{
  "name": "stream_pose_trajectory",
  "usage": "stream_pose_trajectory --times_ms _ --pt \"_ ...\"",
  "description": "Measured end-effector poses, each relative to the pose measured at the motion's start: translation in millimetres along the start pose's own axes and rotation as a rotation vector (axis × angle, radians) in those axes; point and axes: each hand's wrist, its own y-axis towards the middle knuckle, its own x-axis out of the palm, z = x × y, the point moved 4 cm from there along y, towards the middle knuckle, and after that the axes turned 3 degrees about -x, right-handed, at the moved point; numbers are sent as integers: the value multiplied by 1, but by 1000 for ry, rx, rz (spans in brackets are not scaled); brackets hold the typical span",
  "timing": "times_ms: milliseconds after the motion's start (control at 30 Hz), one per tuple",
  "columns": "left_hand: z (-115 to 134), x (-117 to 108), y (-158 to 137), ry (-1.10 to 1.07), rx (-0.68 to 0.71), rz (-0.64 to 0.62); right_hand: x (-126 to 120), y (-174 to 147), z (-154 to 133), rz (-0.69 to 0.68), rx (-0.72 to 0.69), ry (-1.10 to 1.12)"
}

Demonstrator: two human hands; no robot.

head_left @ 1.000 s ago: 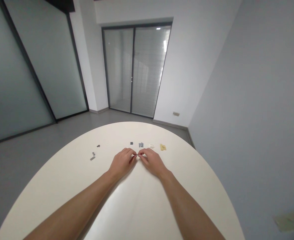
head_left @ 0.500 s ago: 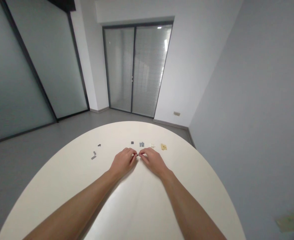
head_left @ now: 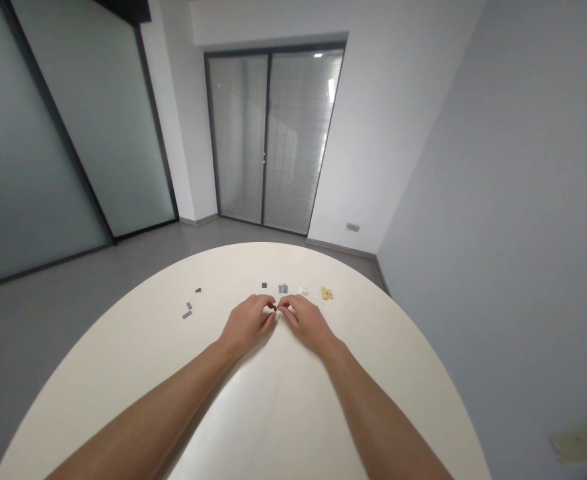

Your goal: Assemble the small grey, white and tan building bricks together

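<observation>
A small dark piece (head_left: 275, 308) sits between the fingertips of my two hands, just above the middle of the round table; its exact kind is too small to make out. My right hand (head_left: 303, 319) pinches it from the right with thumb and forefinger. On the other side, my left hand (head_left: 248, 321) has its thumb and forefinger parted around the piece's left end. Beyond the hands lie a small dark square piece (head_left: 264, 285), a cluster of blue-grey pieces (head_left: 283, 289), some white pieces (head_left: 304, 291) and some tan pieces (head_left: 327, 293).
Toward the left of the white round table (head_left: 138, 373) lie two grey flat pieces (head_left: 187, 315) close together and a small dark piece (head_left: 198, 290) farther back. A glass door (head_left: 293, 140) and walls stand past the table's far edge.
My left thumb and forefinger have spread apart, and more of the dark piece shows between the hands. The loose pieces on the table have stayed in place.
</observation>
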Motion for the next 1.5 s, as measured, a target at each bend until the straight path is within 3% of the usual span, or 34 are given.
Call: stream_pose_trajectory --times_ms 367,700,967,1500 --pt "-3 1 2 34 94 50 0 0 4 13 26 4" --pt "-2 1 2 10 63 56 1 1 4 15 22 -20" --pt "-3 1 2 -54 -14 -9 0 0 3 28 5 -19" --pt "-3 2 1 -69 -24 -36 1 0 3 51 -37 -32"
